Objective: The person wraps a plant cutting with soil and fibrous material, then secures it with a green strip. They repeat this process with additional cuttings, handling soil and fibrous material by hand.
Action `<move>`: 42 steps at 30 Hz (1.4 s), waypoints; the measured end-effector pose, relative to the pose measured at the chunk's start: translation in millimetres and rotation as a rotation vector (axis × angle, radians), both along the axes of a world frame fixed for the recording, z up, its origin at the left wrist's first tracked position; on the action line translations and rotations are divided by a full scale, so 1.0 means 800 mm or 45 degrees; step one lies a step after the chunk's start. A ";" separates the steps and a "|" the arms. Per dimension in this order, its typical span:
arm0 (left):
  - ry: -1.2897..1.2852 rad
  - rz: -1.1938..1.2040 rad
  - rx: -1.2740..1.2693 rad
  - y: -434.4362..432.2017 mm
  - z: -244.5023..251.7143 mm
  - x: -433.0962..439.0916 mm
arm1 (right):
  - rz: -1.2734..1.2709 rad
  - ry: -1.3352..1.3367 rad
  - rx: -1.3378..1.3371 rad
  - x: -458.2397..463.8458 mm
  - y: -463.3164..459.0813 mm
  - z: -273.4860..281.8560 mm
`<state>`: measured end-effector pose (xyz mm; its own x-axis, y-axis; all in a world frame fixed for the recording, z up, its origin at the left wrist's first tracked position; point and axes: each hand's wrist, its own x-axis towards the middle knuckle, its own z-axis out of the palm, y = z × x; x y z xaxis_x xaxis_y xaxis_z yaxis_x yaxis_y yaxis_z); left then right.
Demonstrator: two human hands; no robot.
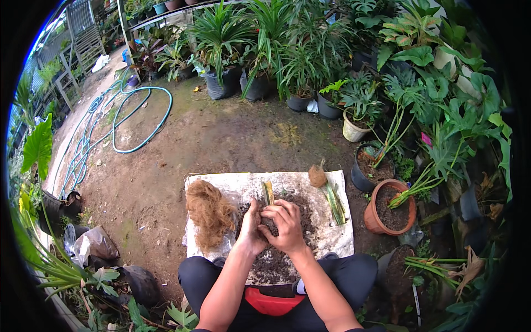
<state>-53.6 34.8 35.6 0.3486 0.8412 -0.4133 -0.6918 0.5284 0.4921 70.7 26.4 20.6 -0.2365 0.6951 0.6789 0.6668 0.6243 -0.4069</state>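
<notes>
My left hand [252, 232] and my right hand [286, 228] are cupped together around a dark clump of soil [270, 226], mostly hidden by the fingers. Yellow-edged green leaves [268, 193], like those of a snake plant, stick out beyond the fingertips. Loose dark soil [305, 207] is spread under and around both hands on a white woven sack [249, 178]. Left of the hands is a heap of brown coconut fibre [209, 216]. To the right lies a fibre-wrapped ball [317, 176] beside striped leaves [335, 205].
A terracotta-coloured pot [373, 220] and a black pot [361, 176] stand just right of the sack. Potted plants [222, 81] line the far side. A coiled blue-green hose [143, 149] lies on the ground at far left. Something red [271, 302] shows between my legs.
</notes>
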 end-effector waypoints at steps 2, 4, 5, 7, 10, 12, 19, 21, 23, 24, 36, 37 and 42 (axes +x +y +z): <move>0.043 0.001 -0.004 -0.001 -0.001 0.000 | -0.013 -0.001 0.033 -0.006 0.000 -0.004; 0.052 0.022 -0.036 -0.003 0.002 -0.001 | -0.016 -0.016 0.032 -0.010 0.000 -0.001; 0.037 0.044 -0.058 -0.004 0.005 -0.002 | -0.012 -0.028 0.021 -0.011 0.000 0.003; -0.009 0.079 -0.091 -0.007 0.012 -0.003 | 0.036 -0.038 -0.044 -0.011 -0.002 0.014; -0.043 0.142 -0.141 -0.009 0.016 -0.002 | 0.174 0.015 -0.205 0.001 -0.004 0.029; -0.079 0.125 -0.190 -0.008 0.012 0.001 | 0.153 0.039 -0.179 0.004 0.000 0.031; -0.261 0.130 -0.194 -0.003 -0.023 0.006 | 0.193 0.140 -0.161 -0.004 0.003 0.009; -0.280 0.118 -0.187 -0.003 -0.024 0.005 | 0.189 0.046 -0.176 -0.006 0.003 0.008; -0.261 0.156 -0.180 -0.004 -0.023 0.003 | 0.301 0.132 -0.226 -0.005 0.004 0.010; -0.251 0.172 -0.182 -0.002 -0.021 0.003 | 0.338 0.200 -0.258 -0.005 0.005 0.011; 0.018 0.387 -0.035 -0.005 -0.026 0.009 | 0.407 0.418 -0.393 -0.019 -0.003 0.004; 0.038 0.412 -0.027 -0.006 -0.023 0.008 | 0.443 0.412 -0.380 -0.019 -0.004 0.007; 0.058 0.299 0.012 -0.011 -0.002 0.015 | 0.022 -0.051 -0.005 -0.003 -0.007 0.019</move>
